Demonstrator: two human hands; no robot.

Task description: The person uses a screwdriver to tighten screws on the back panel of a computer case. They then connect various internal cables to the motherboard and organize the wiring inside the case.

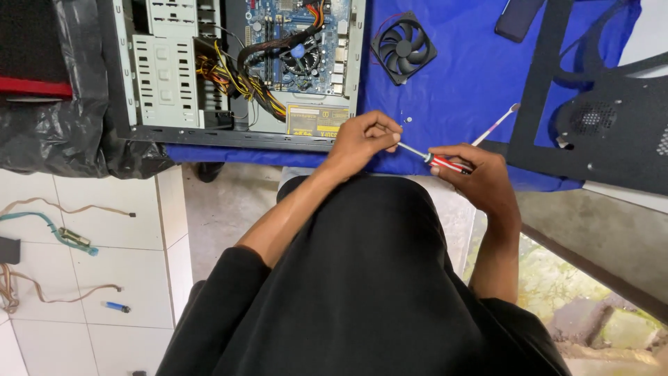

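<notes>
My right hand [473, 174] grips the red handle of a small screwdriver [445, 164], whose metal shaft points left. My left hand [362, 139] has its fingertips pinched at the tip of that shaft, just in front of the open computer case [167, 69]. Whether a screw sits between those fingers I cannot tell. Both hands hover over the near edge of a blue cloth [459, 83] on the table. A couple of tiny screws [406, 120] lie on the cloth beside my left hand.
A loose black case fan [403, 46] lies on the cloth behind my hands. The black side panel [598, 118] rests at right, a thin white-handled tool [497, 124] beside it. A dark phone [518, 17] sits at the far edge. Cables [52, 226] and a blue lighter [117, 306] lie on the tiled floor.
</notes>
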